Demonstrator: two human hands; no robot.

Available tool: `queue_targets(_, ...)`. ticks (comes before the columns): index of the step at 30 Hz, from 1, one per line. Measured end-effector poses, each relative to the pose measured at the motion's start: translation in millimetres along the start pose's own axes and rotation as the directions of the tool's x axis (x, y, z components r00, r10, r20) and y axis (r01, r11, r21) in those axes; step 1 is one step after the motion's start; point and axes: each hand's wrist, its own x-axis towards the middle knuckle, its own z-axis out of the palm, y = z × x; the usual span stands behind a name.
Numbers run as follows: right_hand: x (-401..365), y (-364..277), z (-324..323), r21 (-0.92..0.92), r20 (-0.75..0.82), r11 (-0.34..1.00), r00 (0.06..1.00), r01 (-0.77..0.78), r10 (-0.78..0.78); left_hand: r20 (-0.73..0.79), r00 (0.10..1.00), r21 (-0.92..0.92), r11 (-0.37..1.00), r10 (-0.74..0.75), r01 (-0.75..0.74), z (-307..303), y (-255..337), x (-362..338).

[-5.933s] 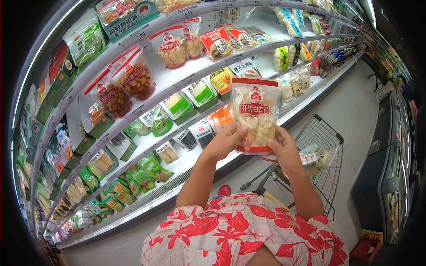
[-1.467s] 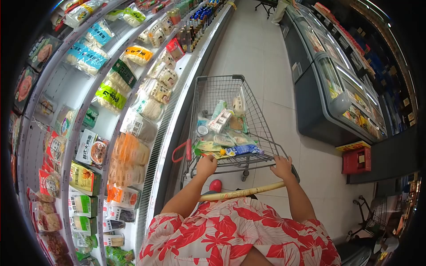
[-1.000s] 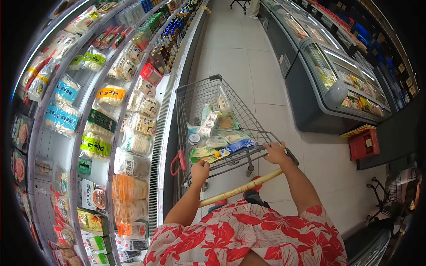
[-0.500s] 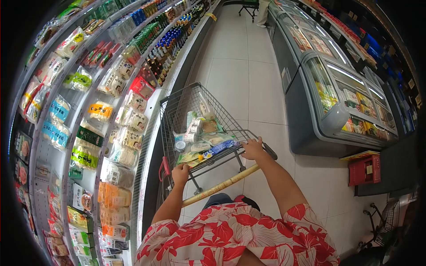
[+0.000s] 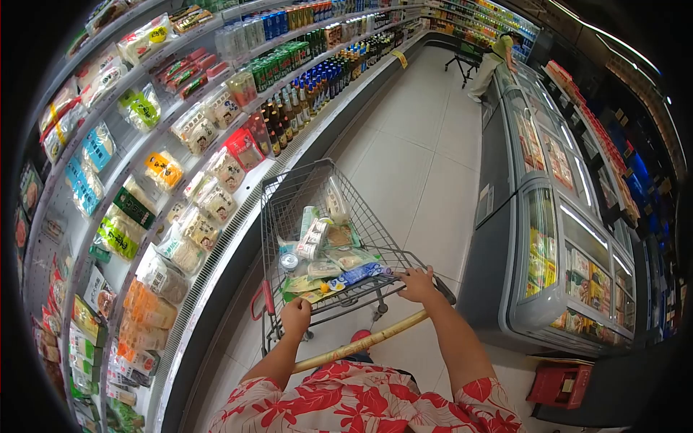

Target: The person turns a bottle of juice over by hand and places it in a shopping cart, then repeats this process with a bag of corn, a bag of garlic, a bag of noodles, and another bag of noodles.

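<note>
**Along the rear edge of the shopping cart: both hands placed**

On your left, the shelf unit carries bagged noodles, with bottles and cans farther up the aisle. The cart stands just beside it, angled across the floor.

1. Outside the cart's rear left corner, note the red fitting.
2. Inside the basket, toward the left side, locate the round lidded tub.
3. At the rear edge near the left corner, your left hand is curled closed on the cart.
4. To the right of the tub are the white pack and, toward the front edge, the clear bag. The blue packet lies by the rear edge.
5. Your tan bar runs between the cart's rear edge and your shirt, below both forearms.
6. Near the rear right corner, your right hand lies over the edge, fingers partly extended; whether it grips cannot be told.

To the right, a person leans at the far end of the freezers. The red crate sits by the near end.
</note>
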Motion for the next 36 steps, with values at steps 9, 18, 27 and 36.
queue_targets(9,65.0,75.1,-32.5,-0.02,-0.059,0.992,0.99,0.126,-0.127,-0.112,0.991,-0.056,0.996,-0.074,0.068,59.1,53.8,22.4)
queue_targets(18,146.0,157.9,-70.0,-0.082,-0.069,0.938,0.937,0.337,-0.342,-0.196,0.959,-0.122,0.976,-0.204,0.182,119.6,126.4,36.7)
queue_targets(27,227.7,220.7,-118.5,-0.168,0.059,0.85,0.866,0.498,-0.496,-0.366,0.892,-0.148,0.963,-0.264,0.224,183.5,203.1,40.1)
queue_targets(36,294.6,243.1,-161.8,-0.232,0.177,0.758,0.793,0.61,-0.583,-0.602,0.777,0.012,0.97,-0.185,0.241,235.9,244.7,59.9)
